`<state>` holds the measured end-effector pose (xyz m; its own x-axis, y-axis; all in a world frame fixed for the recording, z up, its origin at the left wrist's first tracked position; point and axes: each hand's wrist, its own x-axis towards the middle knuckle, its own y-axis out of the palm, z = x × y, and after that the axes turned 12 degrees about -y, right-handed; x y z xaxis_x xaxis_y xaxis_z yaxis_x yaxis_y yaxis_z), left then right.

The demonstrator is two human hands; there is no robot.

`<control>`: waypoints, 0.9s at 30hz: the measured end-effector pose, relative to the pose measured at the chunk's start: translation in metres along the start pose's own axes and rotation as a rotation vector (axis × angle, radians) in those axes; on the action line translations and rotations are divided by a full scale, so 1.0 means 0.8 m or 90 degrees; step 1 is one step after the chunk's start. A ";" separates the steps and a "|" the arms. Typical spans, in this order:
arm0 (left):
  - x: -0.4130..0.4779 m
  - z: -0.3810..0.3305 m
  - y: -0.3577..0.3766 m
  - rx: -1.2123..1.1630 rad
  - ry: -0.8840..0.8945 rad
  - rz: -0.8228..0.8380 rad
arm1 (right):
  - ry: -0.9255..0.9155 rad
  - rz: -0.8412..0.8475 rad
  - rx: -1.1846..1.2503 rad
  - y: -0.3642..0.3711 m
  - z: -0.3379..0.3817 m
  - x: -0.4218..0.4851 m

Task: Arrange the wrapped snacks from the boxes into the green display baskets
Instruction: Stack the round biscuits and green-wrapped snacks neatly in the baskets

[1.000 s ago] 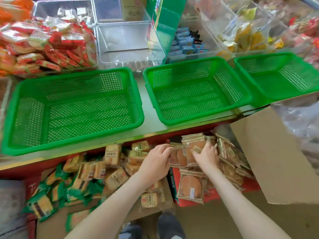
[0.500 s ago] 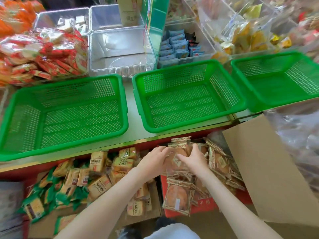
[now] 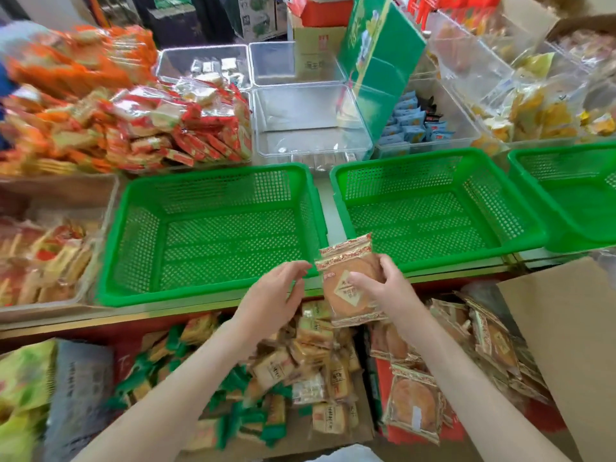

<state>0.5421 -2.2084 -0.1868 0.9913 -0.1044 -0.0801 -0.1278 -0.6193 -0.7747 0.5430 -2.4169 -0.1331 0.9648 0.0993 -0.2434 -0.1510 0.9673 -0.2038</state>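
Note:
My right hand [image 3: 383, 288] grips a small stack of round cakes in clear wrappers [image 3: 346, 278], lifted to the counter's front edge between two green baskets. My left hand [image 3: 273, 298] hovers just left of the stack with fingers relaxed, holding nothing. The left green basket [image 3: 213, 288] and the middle green basket [image 3: 436, 261] hold nothing; a third green basket [image 3: 566, 241] is cut off at the right. Below the counter lie a red box of round cakes [image 3: 413, 405] and a box of small square snacks [image 3: 300, 365].
Behind the baskets stand clear plastic bins [image 3: 310, 128], some with red-wrapped snacks [image 3: 180, 128] and blue packets [image 3: 413, 125]. A green carton [image 3: 380, 61] stands upright at the back. A cardboard flap [image 3: 566, 345] rises at the right. A tray of snacks [image 3: 43, 258] sits at the left.
Both hands have risen from the red box to counter height. The right hand has brought a stack of round cakes with it; the left hand has come off the stack.

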 end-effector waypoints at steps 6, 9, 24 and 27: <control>-0.024 0.204 -0.137 0.141 -0.169 -0.251 | -0.008 0.059 -0.089 0.215 0.048 0.107; -0.025 0.284 -0.178 0.236 -0.267 -0.247 | -0.009 0.085 -0.200 0.326 0.047 0.157; -0.035 0.338 -0.182 0.388 -0.296 -0.093 | 0.098 0.390 -0.430 0.510 0.004 0.197; -0.035 0.340 -0.184 0.393 -0.295 -0.081 | 0.110 0.411 -0.415 0.515 0.002 0.195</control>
<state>0.5419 -1.9029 -0.2410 0.9266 0.3580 -0.1153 -0.1061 -0.0451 -0.9933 0.6314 -2.0029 -0.2532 0.6144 0.4850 -0.6224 -0.7884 0.4096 -0.4590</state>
